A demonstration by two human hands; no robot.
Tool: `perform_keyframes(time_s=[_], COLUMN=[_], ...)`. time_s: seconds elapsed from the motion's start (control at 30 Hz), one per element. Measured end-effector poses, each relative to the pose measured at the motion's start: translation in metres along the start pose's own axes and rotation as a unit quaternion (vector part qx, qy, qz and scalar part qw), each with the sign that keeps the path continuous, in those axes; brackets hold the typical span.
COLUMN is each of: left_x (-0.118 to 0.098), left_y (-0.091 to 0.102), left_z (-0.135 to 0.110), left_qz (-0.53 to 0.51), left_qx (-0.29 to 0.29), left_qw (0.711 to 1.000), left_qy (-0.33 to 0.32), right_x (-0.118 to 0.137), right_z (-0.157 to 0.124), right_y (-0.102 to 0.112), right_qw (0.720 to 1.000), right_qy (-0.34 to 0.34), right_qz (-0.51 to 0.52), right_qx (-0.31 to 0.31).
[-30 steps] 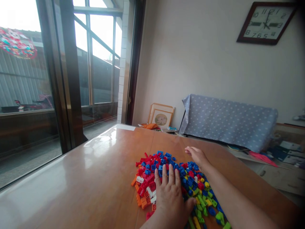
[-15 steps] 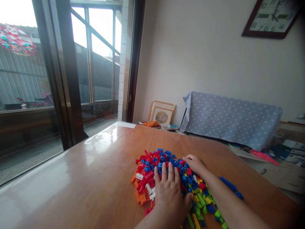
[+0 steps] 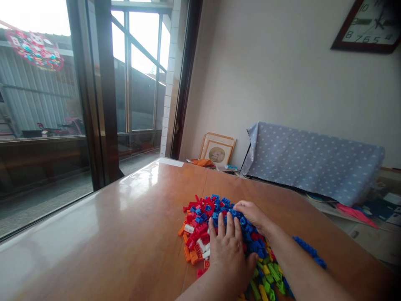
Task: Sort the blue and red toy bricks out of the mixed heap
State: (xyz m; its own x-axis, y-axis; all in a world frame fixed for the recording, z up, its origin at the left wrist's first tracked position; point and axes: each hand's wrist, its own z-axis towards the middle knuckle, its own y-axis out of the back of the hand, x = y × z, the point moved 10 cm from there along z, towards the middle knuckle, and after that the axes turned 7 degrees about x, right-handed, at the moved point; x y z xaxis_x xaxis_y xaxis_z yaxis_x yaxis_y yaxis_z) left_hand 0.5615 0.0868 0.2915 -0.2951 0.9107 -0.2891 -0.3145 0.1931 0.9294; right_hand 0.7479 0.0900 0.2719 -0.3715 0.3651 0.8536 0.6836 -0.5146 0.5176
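Observation:
A heap of small plastic building bricks (image 3: 200, 221), red, blue, orange, white, green and yellow, lies on the wooden table (image 3: 131, 234). My left hand (image 3: 228, 251) rests flat on the heap's middle, fingers stretched and spread. My right hand (image 3: 250, 212) lies on the blue bricks at the heap's far right side, fingers curled down onto them; what is under them is hidden. A short row of blue bricks (image 3: 308, 251) lies apart on the table, to the right of my right forearm.
A tall window (image 3: 94, 83) runs along the table's left side. Behind the table stand a dotted grey cloth cover (image 3: 313, 163), framed pictures (image 3: 216, 150) leaning on the wall, and a wall clock (image 3: 366, 27). Clutter lies at the far right (image 3: 376, 209).
My right hand has come in from the table beyond the heap onto the blue bricks. A row of blue bricks now shows right of my forearm. The left hand stays flat.

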Motion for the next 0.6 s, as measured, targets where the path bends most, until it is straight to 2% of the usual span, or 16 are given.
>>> perform_keyframes(time_s=[0.13, 0.3, 0.6], left_x=[0.001, 0.004, 0.012], left_y=[0.0, 0.007, 0.016], left_z=[0.0, 0.001, 0.002], left_qz=[-0.008, -0.005, -0.001], left_qx=[0.002, -0.024, -0.028], left_qw=[1.0, 0.999, 0.999], left_qy=[0.004, 0.023, 0.036], right_x=[0.027, 0.054, 0.066], right_z=[-0.004, -0.009, -0.035], right_y=[-0.018, -0.035, -0.054], right_qw=[0.999, 0.996, 0.97], right_qy=[0.024, 0.052, 0.034], right_qz=[0.019, 0.041, 0.216], right_qx=[0.027, 0.052, 0.105])
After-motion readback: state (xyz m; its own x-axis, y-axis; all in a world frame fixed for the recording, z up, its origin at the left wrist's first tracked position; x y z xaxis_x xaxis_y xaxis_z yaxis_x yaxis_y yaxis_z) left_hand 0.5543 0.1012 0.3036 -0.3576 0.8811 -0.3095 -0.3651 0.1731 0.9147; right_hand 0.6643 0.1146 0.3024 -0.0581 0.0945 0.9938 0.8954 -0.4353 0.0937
